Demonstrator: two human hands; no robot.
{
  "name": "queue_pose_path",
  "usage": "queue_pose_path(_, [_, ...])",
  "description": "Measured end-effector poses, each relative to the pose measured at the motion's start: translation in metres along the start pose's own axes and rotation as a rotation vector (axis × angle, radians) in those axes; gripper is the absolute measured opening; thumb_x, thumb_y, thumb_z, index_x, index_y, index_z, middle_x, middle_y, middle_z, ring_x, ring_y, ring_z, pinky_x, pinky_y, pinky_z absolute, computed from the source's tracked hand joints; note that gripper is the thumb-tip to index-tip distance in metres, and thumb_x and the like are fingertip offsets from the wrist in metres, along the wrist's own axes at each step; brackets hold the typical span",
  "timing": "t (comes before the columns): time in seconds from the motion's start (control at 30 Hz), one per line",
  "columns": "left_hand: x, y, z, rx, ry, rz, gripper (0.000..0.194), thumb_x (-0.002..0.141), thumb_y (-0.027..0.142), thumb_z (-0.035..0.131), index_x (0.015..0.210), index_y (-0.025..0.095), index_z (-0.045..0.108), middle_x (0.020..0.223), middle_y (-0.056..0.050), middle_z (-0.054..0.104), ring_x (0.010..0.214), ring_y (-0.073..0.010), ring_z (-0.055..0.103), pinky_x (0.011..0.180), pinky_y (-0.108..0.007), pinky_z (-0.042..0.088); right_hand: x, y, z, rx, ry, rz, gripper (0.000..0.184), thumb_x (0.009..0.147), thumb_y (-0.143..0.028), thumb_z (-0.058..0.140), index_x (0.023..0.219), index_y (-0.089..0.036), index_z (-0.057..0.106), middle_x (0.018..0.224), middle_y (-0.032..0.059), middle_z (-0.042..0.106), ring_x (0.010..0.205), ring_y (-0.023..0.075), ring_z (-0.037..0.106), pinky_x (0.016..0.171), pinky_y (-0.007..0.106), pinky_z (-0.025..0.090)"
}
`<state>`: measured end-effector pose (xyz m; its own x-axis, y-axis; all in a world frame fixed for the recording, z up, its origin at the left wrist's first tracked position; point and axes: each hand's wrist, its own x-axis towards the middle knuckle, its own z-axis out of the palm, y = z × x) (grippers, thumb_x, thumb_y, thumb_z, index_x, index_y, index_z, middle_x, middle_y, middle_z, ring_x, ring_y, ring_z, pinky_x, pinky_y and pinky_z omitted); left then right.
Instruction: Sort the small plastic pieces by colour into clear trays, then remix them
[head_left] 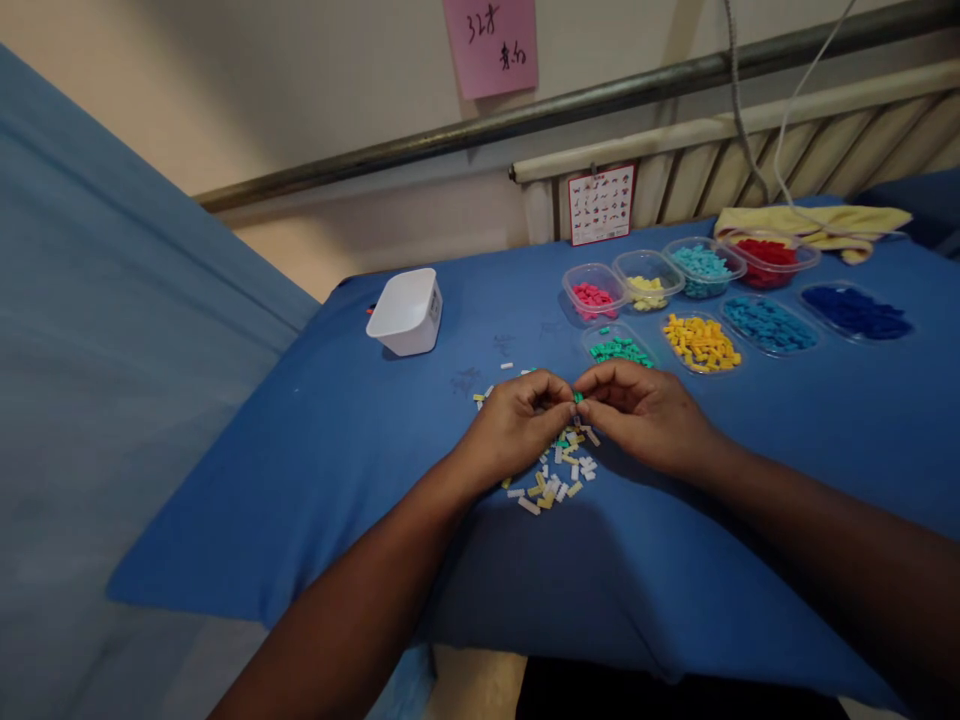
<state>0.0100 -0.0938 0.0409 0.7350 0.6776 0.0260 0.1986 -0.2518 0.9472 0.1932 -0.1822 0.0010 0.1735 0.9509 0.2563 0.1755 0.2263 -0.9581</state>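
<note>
My left hand [521, 425] and my right hand [645, 412] meet over the middle of the blue-covered table. Between their fingertips is a small green building brick [577, 397], pinched from both sides. Whether it is one brick or two joined together is too small to tell. Under and around my hands lies a loose pile of white and yellow bricks [555, 488], with a few green ones among them. Just behind my right hand stands a clear tub of green bricks [619, 348].
A white plastic box [406, 315] stands at the back left. Clear tubs of pink bricks [594, 298], orange-yellow bricks [702, 343], red bricks [766, 255] and other colours fill the back right. A yellow cloth [817, 222] and a picture card [601, 205] are by the radiator.
</note>
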Motion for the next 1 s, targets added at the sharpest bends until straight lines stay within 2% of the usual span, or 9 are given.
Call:
queue_pose_path(0.13, [0.0, 0.002, -0.01, 0.243, -0.041, 0.115, 0.011, 0.097, 0.026, 0.067, 0.098, 0.018, 0.076, 0.092, -0.003, 0.073, 0.083, -0.0152, 0.064, 0.077, -0.028, 0.048, 0.001, 0.002, -0.004, -0.07, -0.006, -0.014, 0.016, 0.094, -0.029, 0.074, 0.109, -0.024, 0.075, 0.09, 0.003, 0.081, 0.076, 0.0194, 0.077, 0.068, 0.032, 0.061])
queue_pose_path(0.23, [-0.003, 0.008, -0.022, 0.426, -0.106, 0.183, 0.015, 0.1, 0.024, 0.066, 0.101, 0.019, 0.079, 0.099, -0.006, 0.074, 0.093, -0.0179, 0.067, 0.085, -0.031, 0.051, 0.007, 0.004, -0.018, -0.183, 0.094, -0.069, 0.018, 0.092, -0.03, 0.075, 0.109, -0.023, 0.076, 0.09, 0.0037, 0.081, 0.077, 0.0212, 0.078, 0.071, 0.035, 0.063])
queue_pose_path(0.33, [-0.008, 0.017, -0.03, 0.57, -0.205, 0.141, 0.016, 0.102, 0.029, 0.067, 0.1, 0.021, 0.081, 0.099, -0.006, 0.075, 0.094, -0.0194, 0.068, 0.085, -0.032, 0.051, 0.018, 0.013, -0.041, -0.373, 0.22, -0.129, 0.019, 0.091, -0.028, 0.075, 0.109, -0.024, 0.078, 0.093, 0.0053, 0.082, 0.08, 0.0237, 0.078, 0.078, 0.041, 0.065])
queue_pose_path(0.47, [-0.012, 0.026, -0.029, 0.744, -0.307, 0.101, 0.018, 0.102, 0.03, 0.066, 0.102, 0.022, 0.082, 0.105, -0.006, 0.077, 0.097, -0.0217, 0.07, 0.085, -0.033, 0.051, 0.031, 0.031, -0.064, -0.542, 0.268, -0.201, 0.021, 0.093, -0.029, 0.071, 0.111, -0.025, 0.082, 0.097, 0.0066, 0.082, 0.084, 0.0261, 0.078, 0.081, 0.045, 0.065])
queue_pose_path(0.6, [-0.015, 0.03, -0.026, 0.869, -0.346, 0.107, 0.019, 0.102, 0.027, 0.061, 0.104, 0.022, 0.08, 0.109, -0.007, 0.077, 0.101, -0.0237, 0.07, 0.087, -0.035, 0.051, 0.036, 0.036, -0.07, -0.633, 0.304, -0.264, 0.023, 0.095, -0.028, 0.068, 0.112, -0.025, 0.083, 0.099, 0.0076, 0.082, 0.092, 0.0284, 0.078, 0.087, 0.049, 0.064])
queue_pose_path(0.77, [-0.017, 0.034, -0.029, 0.875, -0.382, 0.116, 0.022, 0.101, 0.024, 0.06, 0.109, 0.022, 0.08, 0.113, -0.008, 0.077, 0.105, -0.0245, 0.07, 0.09, -0.036, 0.052, 0.031, 0.023, -0.064, -0.623, 0.331, -0.291, 0.018, 0.099, -0.029, 0.066, 0.109, -0.028, 0.082, 0.102, 0.0065, 0.083, 0.094, 0.0282, 0.078, 0.088, 0.048, 0.064])
queue_pose_path(0.87, [-0.018, 0.036, -0.03, 0.868, -0.409, 0.098, 0.023, 0.1, 0.026, 0.062, 0.115, 0.024, 0.08, 0.12, -0.008, 0.077, 0.108, -0.0256, 0.071, 0.091, -0.036, 0.052, 0.023, 0.011, -0.054, -0.606, 0.271, -0.336, 0.017, 0.101, -0.026, 0.064, 0.108, -0.027, 0.08, 0.1, 0.0061, 0.083, 0.093, 0.0266, 0.078, 0.086, 0.045, 0.064])
queue_pose_path(1.0, [-0.018, 0.038, -0.025, 0.915, -0.433, 0.084, 0.022, 0.099, 0.029, 0.062, 0.113, 0.023, 0.079, 0.116, -0.008, 0.076, 0.106, -0.0266, 0.071, 0.088, -0.036, 0.051, 0.008, -0.002, -0.035, -0.564, 0.019, -0.467, 0.022, 0.102, -0.016, 0.061, 0.112, -0.026, 0.077, 0.104, 0.0063, 0.083, 0.096, 0.0241, 0.078, 0.086, 0.041, 0.063])
